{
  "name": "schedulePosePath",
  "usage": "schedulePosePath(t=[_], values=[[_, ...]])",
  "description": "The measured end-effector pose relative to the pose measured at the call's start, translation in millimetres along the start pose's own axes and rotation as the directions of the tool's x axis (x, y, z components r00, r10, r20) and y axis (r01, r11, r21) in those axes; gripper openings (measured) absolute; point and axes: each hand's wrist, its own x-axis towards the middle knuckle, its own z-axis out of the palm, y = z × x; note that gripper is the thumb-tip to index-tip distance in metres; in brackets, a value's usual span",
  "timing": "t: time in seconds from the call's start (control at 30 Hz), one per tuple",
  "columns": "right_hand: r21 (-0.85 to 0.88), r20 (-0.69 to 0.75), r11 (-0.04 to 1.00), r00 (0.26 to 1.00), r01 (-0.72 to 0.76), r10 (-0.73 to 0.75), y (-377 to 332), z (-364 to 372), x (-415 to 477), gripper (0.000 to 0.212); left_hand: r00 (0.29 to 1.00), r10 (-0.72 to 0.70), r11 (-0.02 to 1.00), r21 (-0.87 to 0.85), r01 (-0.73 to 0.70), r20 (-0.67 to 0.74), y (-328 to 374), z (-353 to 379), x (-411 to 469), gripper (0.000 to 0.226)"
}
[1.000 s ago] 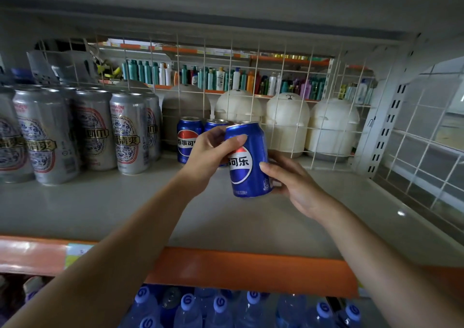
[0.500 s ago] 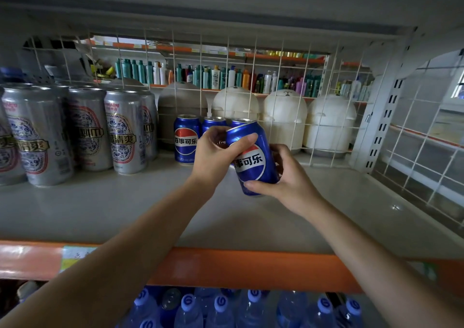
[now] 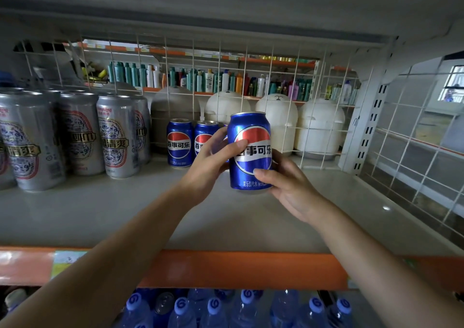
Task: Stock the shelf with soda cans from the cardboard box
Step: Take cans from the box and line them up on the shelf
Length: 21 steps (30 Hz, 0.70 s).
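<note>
Between the fingers (image 3: 233, 149) of the left hand (image 3: 208, 169) and right hand (image 3: 288, 189), the soda can (image 3: 251, 129) is blue with a red, white and blue roundel and black lettering. Behind the left fingers, two shelved cans (image 3: 179, 143) match. Further left, tall cans (image 3: 115, 136) are silver, blue-patterned.

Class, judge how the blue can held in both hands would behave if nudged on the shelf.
The blue can looks glossy, so it may slip in a loose grip. Upright on the smooth shelf it would likely slide; on its side, probably roll.
</note>
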Motion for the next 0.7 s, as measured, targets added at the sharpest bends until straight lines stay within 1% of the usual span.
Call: schedulePosePath(t=[0.1,0.17,0.27,0.37,0.5,0.6,0.67,0.7], values=[[0.036,0.016,0.999,0.999,-0.034,0.033,-0.1,-0.2,-1.0,0.077,1.0,0.021,1.0,0.016,-0.022,0.012,0.7,-1.0,-0.8,0.056],[0.039,0.018,0.998,0.999,-0.044,0.043,0.2,0.2,-0.9,0.076,1.0,0.028,0.999,0.023,-0.028,0.006,1.1,-2.9,-1.3,0.054],[-0.022,0.01,1.0,1.0,-0.021,0.021,2.2,1.2,-0.6,0.067,0.999,0.042,0.998,0.042,-0.043,0.005,1.0,-6.1,-1.4,0.044],[-0.09,-0.05,0.995,0.998,0.034,-0.038,2.1,2.0,0.2,0.069,0.998,0.06,0.997,0.047,-0.059,-0.005,2.6,-7.8,-1.3,0.036],[-0.284,-0.091,0.957,0.992,0.059,-0.088,3.6,5.2,0.3,0.085,0.998,0.069,0.997,0.047,-0.069,-0.011,3.3,-6.9,0.3,0.043],[-0.395,-0.108,0.915,0.985,0.081,-0.134,7.4,10.7,1.2,0.095,0.998,0.056,0.998,0.039,-0.055,-0.009,2.3,-6.3,2.1,0.058],[-0.447,-0.133,0.89,0.977,0.089,-0.165,10.1,12.1,1.6,0.095,0.999,0.034,0.999,0.035,-0.034,0.001,1.0,-6.6,2.3,0.064],[-0.461,-0.148,0.883,0.974,0.086,-0.172,10.7,12.2,1.6,0.092,1.0,0.02,0.999,0.032,-0.02,0.006,0.6,-6.7,2.1,0.066]])
